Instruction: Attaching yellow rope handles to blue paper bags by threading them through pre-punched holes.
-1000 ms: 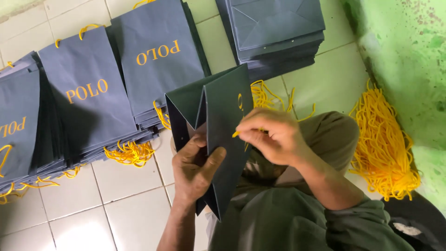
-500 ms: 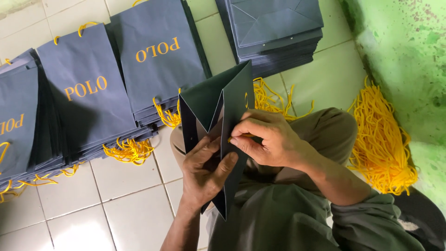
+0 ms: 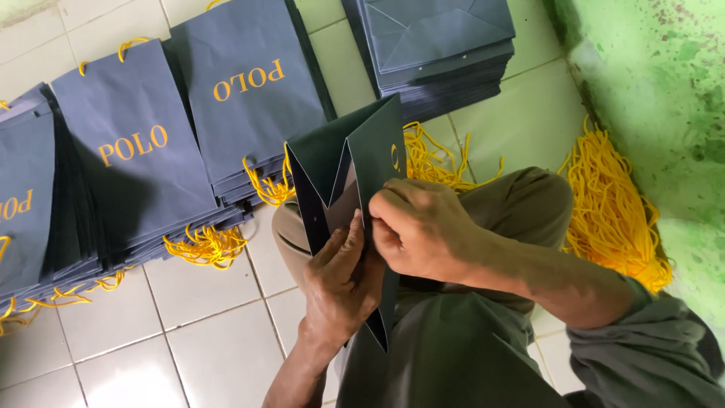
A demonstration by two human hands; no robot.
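You've got the dark navy folded paper bag (image 3: 355, 174) propped over your lap, left hand (image 3: 343, 276) clamped around its lower edge and right hand (image 3: 419, 227) fingers pinched closed on the top panel, so I'd keep that panel taut and work slowly.

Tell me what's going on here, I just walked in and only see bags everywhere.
A person sitting on the tiled floor holds a dark paper bag, partly opened, over their lap. The left hand grips it from below, while the right hand pinches at its edge. Stacks of flat dark bags with yellow cord handles lie to one side, another stack without cords ahead. A bundle of loose yellow cords lies by the green wall.
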